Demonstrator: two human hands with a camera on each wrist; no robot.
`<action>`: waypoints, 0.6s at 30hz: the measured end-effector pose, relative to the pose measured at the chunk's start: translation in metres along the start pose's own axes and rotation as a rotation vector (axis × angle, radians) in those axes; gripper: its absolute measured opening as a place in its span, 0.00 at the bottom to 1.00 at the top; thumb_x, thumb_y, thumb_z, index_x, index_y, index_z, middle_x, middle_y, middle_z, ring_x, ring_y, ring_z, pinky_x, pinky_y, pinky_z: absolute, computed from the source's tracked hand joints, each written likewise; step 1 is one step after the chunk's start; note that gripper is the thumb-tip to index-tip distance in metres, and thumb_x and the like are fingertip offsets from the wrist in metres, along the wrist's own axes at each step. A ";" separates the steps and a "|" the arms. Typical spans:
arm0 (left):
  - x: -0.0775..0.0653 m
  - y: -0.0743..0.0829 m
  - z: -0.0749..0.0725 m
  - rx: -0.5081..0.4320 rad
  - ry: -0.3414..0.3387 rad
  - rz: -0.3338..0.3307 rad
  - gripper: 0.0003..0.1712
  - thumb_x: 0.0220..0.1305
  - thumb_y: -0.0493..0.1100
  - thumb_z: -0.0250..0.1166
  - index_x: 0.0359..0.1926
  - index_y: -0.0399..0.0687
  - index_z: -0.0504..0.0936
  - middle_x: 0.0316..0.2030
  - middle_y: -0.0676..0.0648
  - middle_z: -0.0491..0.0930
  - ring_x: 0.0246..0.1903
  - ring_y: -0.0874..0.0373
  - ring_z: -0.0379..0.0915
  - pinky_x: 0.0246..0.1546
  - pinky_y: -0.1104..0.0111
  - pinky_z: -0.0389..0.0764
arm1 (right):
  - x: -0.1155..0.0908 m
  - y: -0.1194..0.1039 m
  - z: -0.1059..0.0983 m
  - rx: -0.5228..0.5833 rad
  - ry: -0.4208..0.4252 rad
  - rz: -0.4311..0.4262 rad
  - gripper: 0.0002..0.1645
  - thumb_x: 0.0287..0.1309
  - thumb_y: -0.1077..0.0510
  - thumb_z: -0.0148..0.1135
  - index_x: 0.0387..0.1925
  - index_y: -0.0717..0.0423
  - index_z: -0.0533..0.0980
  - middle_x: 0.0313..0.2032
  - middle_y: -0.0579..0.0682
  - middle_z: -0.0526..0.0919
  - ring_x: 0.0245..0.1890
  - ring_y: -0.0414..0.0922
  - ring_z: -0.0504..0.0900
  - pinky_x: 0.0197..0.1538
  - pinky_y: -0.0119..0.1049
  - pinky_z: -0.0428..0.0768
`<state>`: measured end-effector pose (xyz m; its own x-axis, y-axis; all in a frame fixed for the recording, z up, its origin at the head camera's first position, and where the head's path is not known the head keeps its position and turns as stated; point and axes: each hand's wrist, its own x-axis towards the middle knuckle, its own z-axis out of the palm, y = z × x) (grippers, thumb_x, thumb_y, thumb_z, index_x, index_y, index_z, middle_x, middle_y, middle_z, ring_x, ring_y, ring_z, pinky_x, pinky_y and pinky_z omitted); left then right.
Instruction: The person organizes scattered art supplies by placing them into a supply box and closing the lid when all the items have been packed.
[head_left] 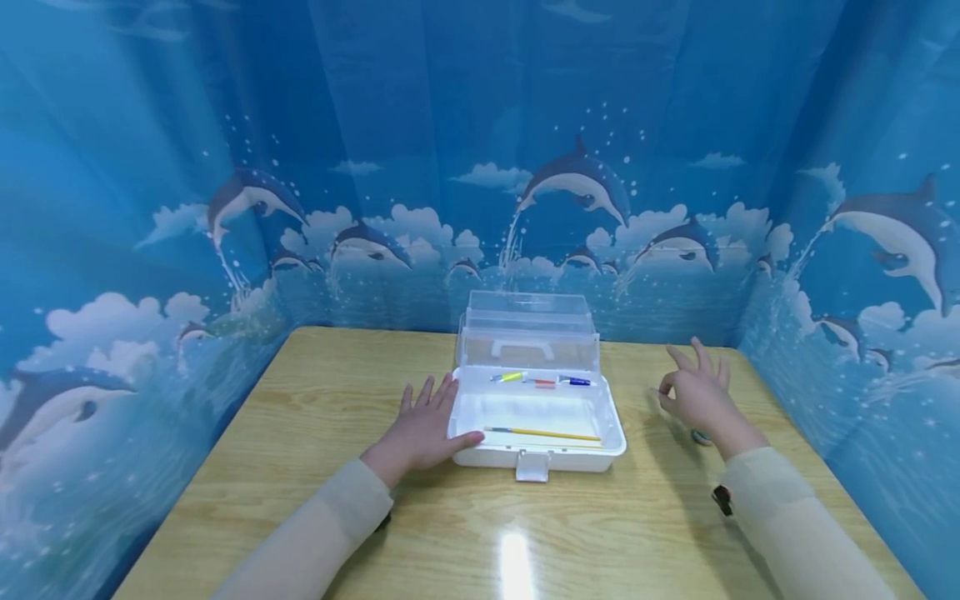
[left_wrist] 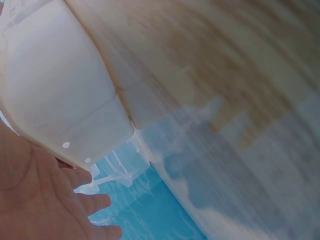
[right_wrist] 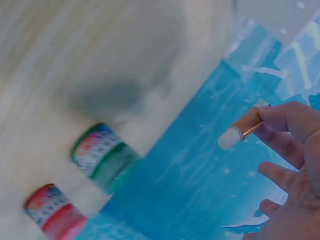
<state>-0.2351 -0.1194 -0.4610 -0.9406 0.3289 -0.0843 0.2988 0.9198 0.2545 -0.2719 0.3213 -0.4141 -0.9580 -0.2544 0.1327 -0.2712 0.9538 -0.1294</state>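
A white plastic box (head_left: 487, 457) with its clear lid (head_left: 528, 321) raised stands on the table. My left hand (head_left: 423, 429) touches the box's left side, fingers straight and spread, thumb over the front left rim. Off to the right of the box, my right hand (head_left: 701, 400) pinches a small orange-brown paint tube (right_wrist: 248, 122) with a white cap between thumb and forefinger; the other fingers are spread. Inside the box lie a yellow tube (head_left: 512, 377), a red tube (head_left: 543, 384), a blue tube (head_left: 577, 381) and a yellow-handled paintbrush (head_left: 555, 433).
In the right wrist view, a green paint jar (right_wrist: 107, 160) and a red paint jar (right_wrist: 54, 212) stand on the wooden table (head_left: 315, 425). A latch (head_left: 532, 467) hangs at the box's front. Blue dolphin-print curtains (head_left: 450, 125) surround the table's back and sides.
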 end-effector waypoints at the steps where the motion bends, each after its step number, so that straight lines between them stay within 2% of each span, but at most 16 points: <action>1: 0.000 0.000 -0.001 -0.004 -0.002 -0.002 0.63 0.61 0.83 0.43 0.80 0.45 0.40 0.80 0.44 0.37 0.77 0.41 0.28 0.72 0.41 0.29 | 0.001 -0.002 -0.002 -0.008 0.009 -0.004 0.10 0.61 0.55 0.68 0.24 0.48 0.84 0.72 0.71 0.57 0.74 0.72 0.33 0.63 0.77 0.24; 9: -0.002 0.002 -0.002 -0.008 -0.002 0.002 0.63 0.62 0.82 0.44 0.80 0.44 0.40 0.80 0.44 0.38 0.77 0.41 0.29 0.72 0.41 0.29 | 0.006 -0.015 -0.018 -0.054 0.051 -0.026 0.08 0.61 0.54 0.69 0.26 0.48 0.86 0.73 0.69 0.57 0.75 0.70 0.32 0.64 0.75 0.22; 18: -0.001 0.001 -0.001 -0.007 -0.001 -0.004 0.62 0.62 0.82 0.44 0.80 0.45 0.40 0.80 0.45 0.37 0.77 0.41 0.29 0.72 0.42 0.29 | 0.008 -0.034 -0.036 -0.039 0.078 -0.042 0.07 0.60 0.56 0.69 0.27 0.49 0.86 0.74 0.68 0.56 0.75 0.69 0.31 0.64 0.75 0.23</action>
<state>-0.2342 -0.1189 -0.4599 -0.9416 0.3255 -0.0862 0.2940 0.9196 0.2607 -0.2672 0.2923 -0.3729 -0.9350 -0.2830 0.2136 -0.3061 0.9483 -0.0837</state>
